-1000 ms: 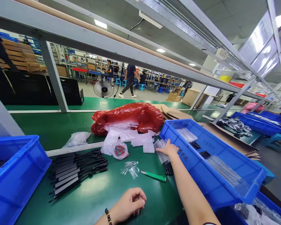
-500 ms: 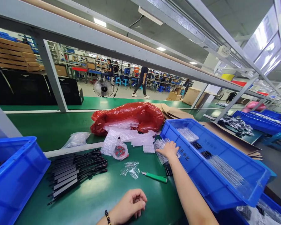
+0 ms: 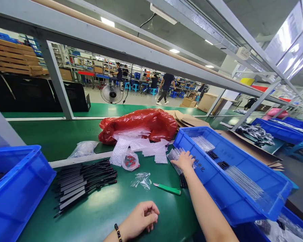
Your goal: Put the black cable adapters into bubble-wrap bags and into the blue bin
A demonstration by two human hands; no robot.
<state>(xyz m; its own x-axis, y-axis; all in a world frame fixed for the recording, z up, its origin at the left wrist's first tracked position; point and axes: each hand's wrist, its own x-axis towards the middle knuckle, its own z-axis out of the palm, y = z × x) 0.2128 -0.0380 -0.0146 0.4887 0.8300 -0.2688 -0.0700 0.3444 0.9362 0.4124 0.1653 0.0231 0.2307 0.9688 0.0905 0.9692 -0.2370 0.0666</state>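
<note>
My right hand (image 3: 183,162) lies over a stack of bubble-wrapped pieces (image 3: 174,154), its fingers spread; black ends (image 3: 183,181) stick out below. The stack is beside the wall of a long blue bin (image 3: 232,198) holding more wrapped pieces. Loosely curled, my left hand (image 3: 142,216) rests near the front of the green table, with nothing visible in it. Between the hands and the back lie a green utility knife (image 3: 168,189), blade out, and crumpled clear plastic (image 3: 141,180). To the left is a row of flat black parts with cables (image 3: 83,183).
A red plastic bag (image 3: 141,122) lies behind loose bubble-wrap sheets (image 3: 147,147) and a small clear bag with red bits (image 3: 130,160). Another blue bin (image 3: 20,191) stands at the left. Metal shelf rails cross overhead. A person (image 3: 166,85) walks in the far aisle.
My hands stay almost in place. The view has shifted very slightly. In the background, the walking person has moved to the right, uncovering a seated person.
</note>
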